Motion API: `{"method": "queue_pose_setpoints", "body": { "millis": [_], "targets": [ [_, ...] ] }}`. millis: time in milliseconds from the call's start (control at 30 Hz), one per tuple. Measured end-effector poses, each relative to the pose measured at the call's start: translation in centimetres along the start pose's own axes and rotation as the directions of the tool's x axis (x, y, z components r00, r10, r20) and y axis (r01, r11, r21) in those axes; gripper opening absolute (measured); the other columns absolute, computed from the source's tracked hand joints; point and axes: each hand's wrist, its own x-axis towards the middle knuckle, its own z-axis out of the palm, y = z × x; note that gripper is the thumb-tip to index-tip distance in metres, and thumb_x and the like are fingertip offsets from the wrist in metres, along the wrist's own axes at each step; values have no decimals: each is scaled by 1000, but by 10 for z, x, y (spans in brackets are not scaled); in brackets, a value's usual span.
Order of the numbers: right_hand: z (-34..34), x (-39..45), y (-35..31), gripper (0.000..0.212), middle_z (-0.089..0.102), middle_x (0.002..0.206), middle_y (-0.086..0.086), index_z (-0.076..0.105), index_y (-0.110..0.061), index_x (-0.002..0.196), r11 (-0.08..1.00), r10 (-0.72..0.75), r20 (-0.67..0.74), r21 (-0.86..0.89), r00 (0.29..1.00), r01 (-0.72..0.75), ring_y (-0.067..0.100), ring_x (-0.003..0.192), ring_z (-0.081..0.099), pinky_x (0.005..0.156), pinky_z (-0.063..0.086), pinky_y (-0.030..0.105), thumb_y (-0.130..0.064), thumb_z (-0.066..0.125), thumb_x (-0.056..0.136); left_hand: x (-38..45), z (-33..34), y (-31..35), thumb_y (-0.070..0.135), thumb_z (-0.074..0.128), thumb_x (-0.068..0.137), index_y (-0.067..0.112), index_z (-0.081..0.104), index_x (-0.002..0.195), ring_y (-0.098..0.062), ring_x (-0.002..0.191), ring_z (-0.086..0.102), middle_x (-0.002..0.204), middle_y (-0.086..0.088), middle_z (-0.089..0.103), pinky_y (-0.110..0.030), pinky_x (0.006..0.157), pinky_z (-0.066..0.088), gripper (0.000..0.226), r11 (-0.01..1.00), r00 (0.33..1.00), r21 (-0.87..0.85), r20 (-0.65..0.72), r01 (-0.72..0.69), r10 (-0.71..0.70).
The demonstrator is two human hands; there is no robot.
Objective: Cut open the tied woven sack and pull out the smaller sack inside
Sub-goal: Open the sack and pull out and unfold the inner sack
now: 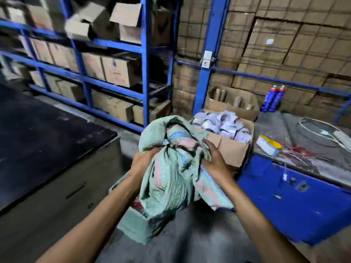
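A pale green woven sack (167, 186) with pink and blue stripes hangs crumpled in front of me, above the floor. A dark string knot (167, 147) ties its gathered neck, with loose cloth flaring above it. My left hand (144, 158) grips the bunched cloth on the left of the knot. My right hand (212, 154) clutches the folds on the right side. No smaller sack shows; the sack's inside is hidden. No knife or blade is in view.
An open cardboard box (231, 149) of white rolls stands just behind the sack. A blue workbench (296, 202) is at the right with a yellow and white item (267, 145) and wire hoops. A dark table (47, 141) is at the left. Blue shelving (144, 76) with cartons fills the back.
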Motion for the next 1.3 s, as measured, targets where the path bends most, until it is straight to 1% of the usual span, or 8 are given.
{"method": "queue_pose_setpoints", "body": {
  "millis": [133, 300, 433, 633, 800, 967, 1100, 1300],
  "targets": [
    [69, 18, 32, 81, 54, 122, -38, 46, -59, 121, 959, 284, 325, -104, 902, -264, -11, 111, 51, 104, 38, 24, -84, 64, 46, 40, -26, -26, 17, 70, 80, 18, 69, 97, -24, 100, 67, 106, -8, 73, -40, 94, 53, 17, 1000, 986, 27, -168, 0, 4],
    [117, 78, 103, 52, 74, 104, -7, 69, -25, 102, 962, 271, 304, -39, 914, -272, 9, 100, 67, 95, 52, 41, -19, 79, 52, 101, -31, -82, 34, 58, 88, 16, 68, 115, -20, 89, 73, 101, -6, 77, -33, 77, 59, 34, 944, 951, -137, 124, 300, -284],
    [134, 151, 160, 51, 70, 113, 9, 64, -8, 113, 913, 381, 357, -2, 853, -407, 21, 106, 65, 88, 55, 30, 11, 70, 65, 158, -30, -129, 21, 69, 84, 13, 59, 117, -14, 73, 68, 86, -1, 76, -26, 65, 54, 35, 950, 951, 70, -88, 303, -297],
    [188, 257, 249, 42, 69, 95, -3, 66, -13, 105, 865, 482, 512, -146, 711, -481, -12, 70, 63, 56, 48, 3, 7, 71, 69, 260, -45, -188, 29, 70, 83, 15, 56, 111, -21, 72, 58, 86, -7, 67, -29, 56, 46, 34, 901, 878, 15, -232, 434, -419],
    [227, 310, 314, 42, 70, 109, 8, 65, -13, 105, 811, 578, 525, -281, 625, -514, 14, 88, 65, 74, 49, 21, -5, 80, 67, 315, -58, -241, 36, 72, 79, 21, 59, 115, -4, 76, 67, 92, 8, 74, -20, 66, 54, 41, 861, 827, 9, -284, 509, -486],
    [263, 342, 368, 100, 32, 151, 16, 17, -7, 146, 802, 582, 506, -485, 636, -348, 29, 138, 31, 114, 28, 43, -16, 80, 70, 323, -85, -275, 29, 64, 88, 17, 43, 137, 16, 78, 61, 99, 15, 64, -7, 71, 47, 54, 825, 789, 74, -354, 560, -503],
    [284, 320, 370, 70, 53, 135, 15, 42, -11, 133, 800, 500, 510, -582, 701, -146, 32, 124, 49, 101, 42, 44, -26, 74, 73, 290, -112, -286, 38, 62, 89, 18, 36, 143, -25, 120, 55, 134, -13, 56, -29, 93, 42, 63, 707, 727, 247, -438, 662, -528],
    [331, 230, 348, 52, 58, 126, 19, 49, -9, 126, 835, 453, 651, -549, 609, -34, 35, 117, 53, 96, 45, 46, -22, 67, 79, 200, -164, -297, 35, 57, 92, 14, 33, 144, -32, 135, 37, 143, -19, 47, -37, 103, 35, 61, 530, 704, 478, -585, 701, -403]
  ]
}}
